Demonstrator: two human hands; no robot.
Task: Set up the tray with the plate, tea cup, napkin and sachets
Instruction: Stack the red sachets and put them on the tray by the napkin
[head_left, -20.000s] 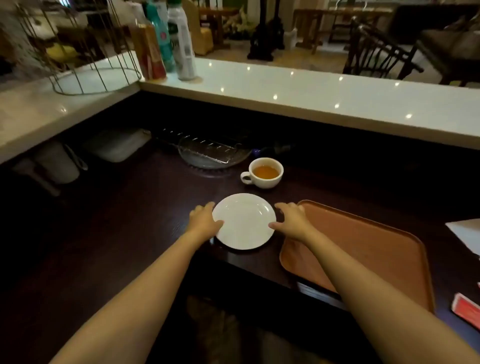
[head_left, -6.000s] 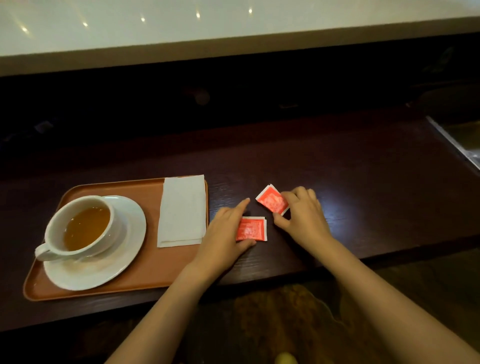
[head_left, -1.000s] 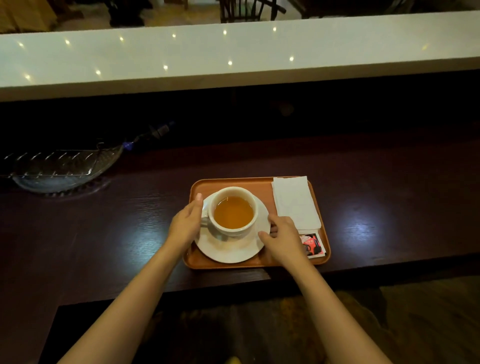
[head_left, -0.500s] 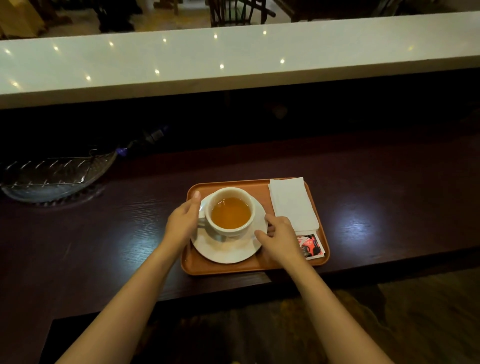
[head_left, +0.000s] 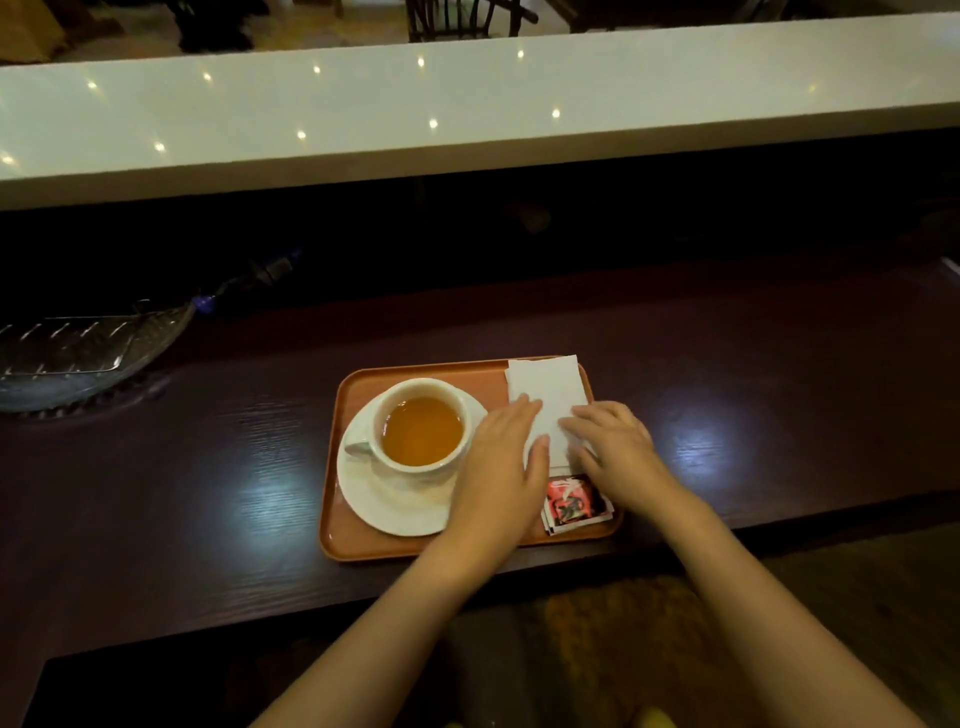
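An orange-brown tray (head_left: 358, 545) with rounded corners and a low raised rim sits on the dark wood-grain worktop (head_left: 208, 467), close to its near edge. On the left part of the tray stands a round white plate (head_left: 384, 506), and on the plate a white tea cup (head_left: 415, 384) filled nearly to the brim with amber tea; its small handle points to the left, toward the tray's left rim. Along the right side of the tray lies a white napkin (head_left: 548, 379), folded into a long rectangle (its far edge just overlaps the tray's far rim). In the near right corner lie the sachets (head_left: 574, 504), a small stack with white borders and a red and dark printed face; how many are stacked cannot be told.

Both hands lie flat on the near half of the napkin. The left hand (head_left: 506, 467) rests palm down with its fingers together and stretched out, their tips on the napkin's left part, while the heel of the hand covers the right edge of the plate. The right hand (head_left: 615, 449) comes in from the right, its fingers slightly spread and lying on the napkin's right part, gripping nothing; its wrist passes over the tray's right rim, just beyond the sachets.

Far left on the worktop, well apart from the tray, stands a clear glass dish (head_left: 78, 358) with a metal rack in it. Behind runs a raised white counter (head_left: 467, 114) dotted with reflected lights.
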